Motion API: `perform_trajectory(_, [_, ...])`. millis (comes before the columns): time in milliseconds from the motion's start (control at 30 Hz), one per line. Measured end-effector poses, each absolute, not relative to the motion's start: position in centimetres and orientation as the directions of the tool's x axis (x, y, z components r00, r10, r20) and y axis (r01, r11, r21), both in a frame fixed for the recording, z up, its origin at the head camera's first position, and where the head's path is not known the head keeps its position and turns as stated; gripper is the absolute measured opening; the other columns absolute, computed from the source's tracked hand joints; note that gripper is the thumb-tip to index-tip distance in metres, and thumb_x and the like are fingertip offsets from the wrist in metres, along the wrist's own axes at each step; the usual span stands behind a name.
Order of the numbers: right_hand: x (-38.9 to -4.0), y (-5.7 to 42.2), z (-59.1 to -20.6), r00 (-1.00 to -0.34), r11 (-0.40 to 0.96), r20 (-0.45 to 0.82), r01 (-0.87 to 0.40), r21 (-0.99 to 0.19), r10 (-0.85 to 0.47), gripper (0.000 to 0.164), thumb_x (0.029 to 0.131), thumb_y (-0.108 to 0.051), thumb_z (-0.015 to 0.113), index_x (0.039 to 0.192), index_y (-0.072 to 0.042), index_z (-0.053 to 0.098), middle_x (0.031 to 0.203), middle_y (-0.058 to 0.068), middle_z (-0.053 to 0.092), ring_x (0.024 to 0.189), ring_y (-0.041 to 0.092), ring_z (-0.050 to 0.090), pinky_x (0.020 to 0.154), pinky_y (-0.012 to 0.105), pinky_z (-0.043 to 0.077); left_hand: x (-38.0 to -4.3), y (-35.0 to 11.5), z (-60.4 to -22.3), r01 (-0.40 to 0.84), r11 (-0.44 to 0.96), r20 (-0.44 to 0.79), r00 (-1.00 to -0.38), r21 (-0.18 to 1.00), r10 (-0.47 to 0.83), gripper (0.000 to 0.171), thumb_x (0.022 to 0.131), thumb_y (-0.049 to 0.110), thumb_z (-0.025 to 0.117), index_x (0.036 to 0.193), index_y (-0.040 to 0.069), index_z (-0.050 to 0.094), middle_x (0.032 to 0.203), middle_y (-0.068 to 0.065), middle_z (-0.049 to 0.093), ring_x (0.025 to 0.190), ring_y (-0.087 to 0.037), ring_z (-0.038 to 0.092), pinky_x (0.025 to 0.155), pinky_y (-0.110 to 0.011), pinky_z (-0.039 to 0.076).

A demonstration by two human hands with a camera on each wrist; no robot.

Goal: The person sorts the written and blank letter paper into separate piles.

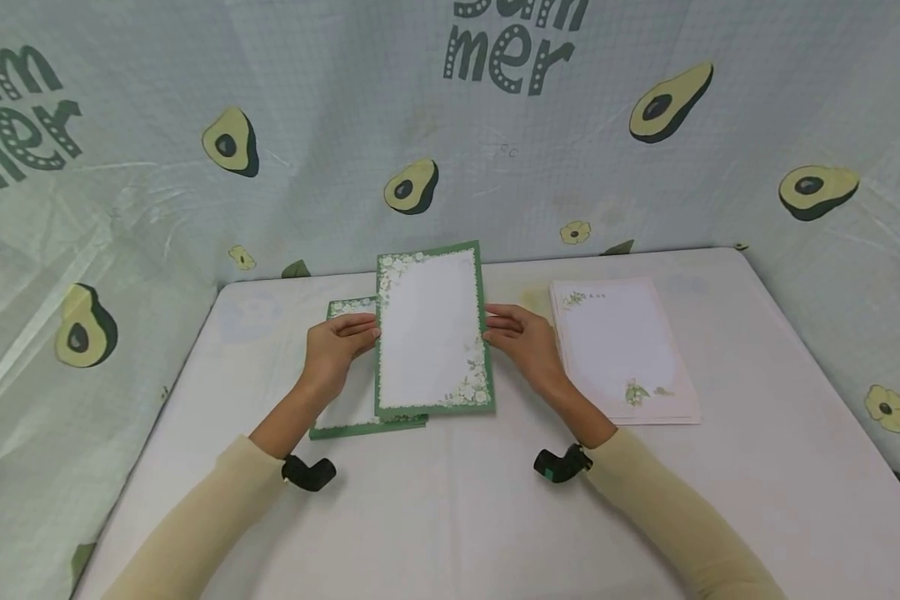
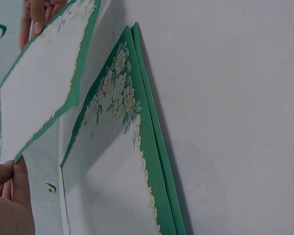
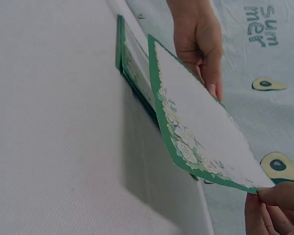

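Note:
A sheet of green-bordered floral paper (image 1: 431,333) is held up off the table between both hands. My left hand (image 1: 330,354) pinches its left edge between thumb and fingers. At the opposite edge, my right hand (image 1: 527,343) pinches the sheet the same way. Below and to the left lies a stack of matching green-bordered paper (image 1: 345,400), partly covered by the raised sheet in the head view. In the left wrist view this stack (image 2: 112,161) shows white flowers in its corner and lies apart from the lifted sheet.
On the right of the white table (image 1: 450,517) lies a stack of pale pink paper (image 1: 618,350) with small plant prints. Behind the table hangs a light curtain (image 1: 330,100) printed with avocados. Each wrist carries a small black camera (image 1: 309,472).

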State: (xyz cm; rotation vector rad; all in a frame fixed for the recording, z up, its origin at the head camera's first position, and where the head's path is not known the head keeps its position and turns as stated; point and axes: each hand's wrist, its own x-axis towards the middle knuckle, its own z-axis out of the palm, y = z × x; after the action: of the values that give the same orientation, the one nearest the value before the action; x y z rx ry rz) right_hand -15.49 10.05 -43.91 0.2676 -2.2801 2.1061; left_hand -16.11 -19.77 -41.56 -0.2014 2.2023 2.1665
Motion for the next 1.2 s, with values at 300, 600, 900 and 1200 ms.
perform_trajectory(300, [-16.0,9.4,-44.1,-0.987,0.046,0.137,-0.141,-0.989,-0.080,0.036,0.093,0.000,0.073,0.129,-0.001,0.068,0.115,0.021,0.072,0.108,0.031,0.071,0.087,0.025,0.061,-16.0,-20.1,-41.5,-0.151,-0.033,-0.154,-0.984,0.988,-0.092,0.037,0.096,-0.005,0.067,0.131,-0.013,0.058,0.106,-0.003,0.071,0.094,-0.008,0.072,0.091,-0.023,0.059])
perform_trajectory(600, [-16.4,8.7,-44.6,-0.987,0.016,0.143,-0.145,-0.989,-0.071,0.026,0.094,-0.001,0.072,0.120,0.003,0.072,0.114,0.020,0.073,0.108,0.028,0.071,0.088,0.025,0.060,-15.9,-20.7,-41.5,-0.160,-0.049,-0.164,-0.981,0.986,-0.105,0.038,0.095,-0.005,0.067,0.131,-0.013,0.058,0.102,0.000,0.071,0.092,-0.007,0.072,0.093,-0.025,0.058])
perform_trajectory(900, [-16.9,7.9,-44.9,-0.988,-0.004,0.137,-0.137,-0.991,-0.066,0.025,0.094,-0.001,0.072,0.118,0.002,0.073,0.112,0.020,0.073,0.106,0.027,0.071,0.087,0.026,0.061,-15.8,-21.4,-41.4,-0.154,-0.065,-0.160,-0.981,0.986,-0.111,0.040,0.096,-0.005,0.066,0.135,-0.012,0.055,0.105,-0.001,0.072,0.094,-0.007,0.072,0.092,-0.023,0.058])
perform_trajectory(1200, [-16.9,6.9,-44.8,-0.991,0.008,0.114,-0.115,-0.993,-0.075,0.024,0.094,-0.003,0.072,0.118,0.001,0.073,0.111,0.018,0.074,0.106,0.026,0.071,0.086,0.026,0.061,-15.7,-22.5,-41.4,-0.155,-0.071,-0.162,-0.982,0.985,-0.100,0.039,0.097,-0.006,0.064,0.134,-0.015,0.054,0.097,0.005,0.074,0.091,-0.006,0.073,0.089,-0.022,0.059])
